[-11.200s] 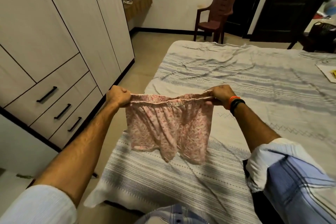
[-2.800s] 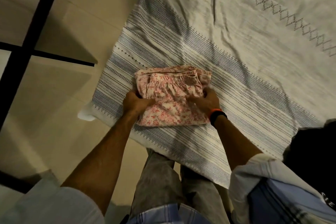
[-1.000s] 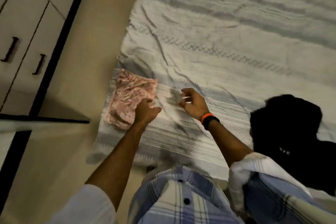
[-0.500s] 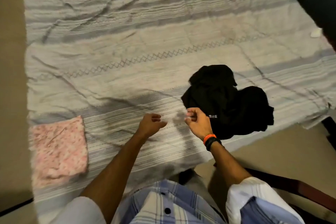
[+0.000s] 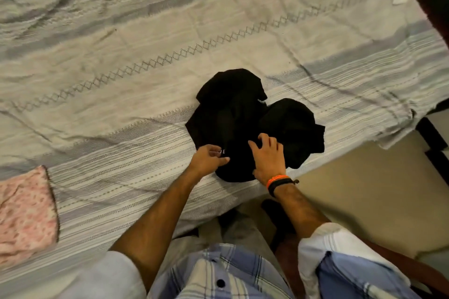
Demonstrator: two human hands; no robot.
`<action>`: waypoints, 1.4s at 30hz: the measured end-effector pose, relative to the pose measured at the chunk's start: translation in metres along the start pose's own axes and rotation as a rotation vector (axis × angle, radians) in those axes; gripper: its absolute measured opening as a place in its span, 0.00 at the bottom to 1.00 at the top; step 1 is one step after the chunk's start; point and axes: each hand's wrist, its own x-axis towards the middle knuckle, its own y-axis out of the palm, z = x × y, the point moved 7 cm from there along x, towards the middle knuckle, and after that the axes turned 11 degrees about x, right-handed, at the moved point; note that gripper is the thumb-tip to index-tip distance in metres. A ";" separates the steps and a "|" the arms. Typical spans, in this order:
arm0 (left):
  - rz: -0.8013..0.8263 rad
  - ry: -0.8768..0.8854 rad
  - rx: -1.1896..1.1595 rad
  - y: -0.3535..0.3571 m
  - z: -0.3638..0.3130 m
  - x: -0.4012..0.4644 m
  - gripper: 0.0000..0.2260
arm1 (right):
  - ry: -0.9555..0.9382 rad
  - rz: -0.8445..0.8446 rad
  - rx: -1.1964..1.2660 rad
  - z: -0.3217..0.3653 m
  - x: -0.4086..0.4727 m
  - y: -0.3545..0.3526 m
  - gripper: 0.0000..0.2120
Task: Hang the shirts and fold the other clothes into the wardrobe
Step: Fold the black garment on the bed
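Both hands are now reaching onto the black garment crumpled near the bed edge: I'm seeing my left hand pinching its near edge, right hand resting spread on top (gripping nothing). Folded pink shorts are lying far left.

A bed is covered by a wrinkled grey-striped bedsheet. A crumpled black garment is laid on it near the near edge, right of centre. A folded pink floral garment is placed at the near left, well apart.
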 end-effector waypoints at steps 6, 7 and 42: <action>0.014 -0.028 0.045 0.013 -0.010 -0.002 0.27 | -0.151 -0.133 0.034 0.003 0.017 -0.013 0.08; -0.003 -0.030 0.044 0.011 -0.011 -0.005 0.28 | -0.158 -0.100 0.071 0.004 0.021 -0.017 0.09; -0.961 0.436 -0.169 -0.395 -0.088 -0.229 0.05 | -0.835 -0.820 0.741 0.316 -0.040 -0.324 0.07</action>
